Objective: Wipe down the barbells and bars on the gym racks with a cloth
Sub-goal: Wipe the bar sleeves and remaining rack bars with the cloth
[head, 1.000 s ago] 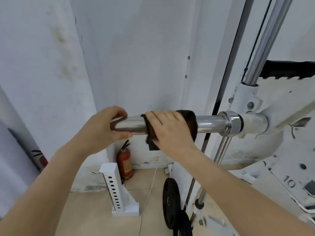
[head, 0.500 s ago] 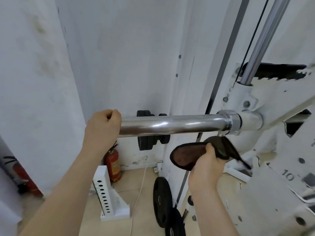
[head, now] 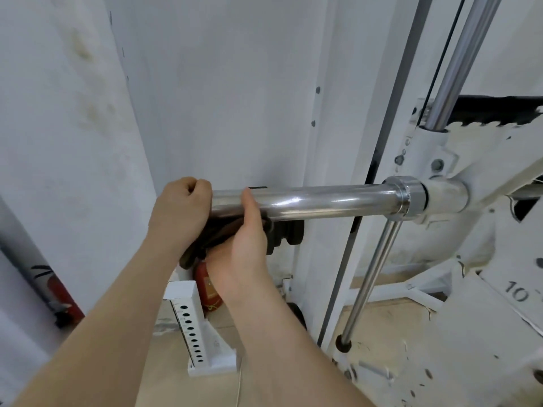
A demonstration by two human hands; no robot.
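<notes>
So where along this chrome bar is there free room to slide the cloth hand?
The bar is bare from the right hand to the collar. Its free end is crowded: left hand gripping, dark cloth bunched underneath.

bar: chromed steel, mirror-glossy, smooth. cloth under it: dark brown fabric, matt, soft-looking. guide rod: polished metal too. rack frame: white painted metal, chipped and scuffed. wall, far left: matt white, blotchy stains. floor: tan, smooth.

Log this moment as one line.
left hand: grips chrome bar end | right hand: holds dark cloth against bar underside, thumb over top | stage: underside wipe
</notes>
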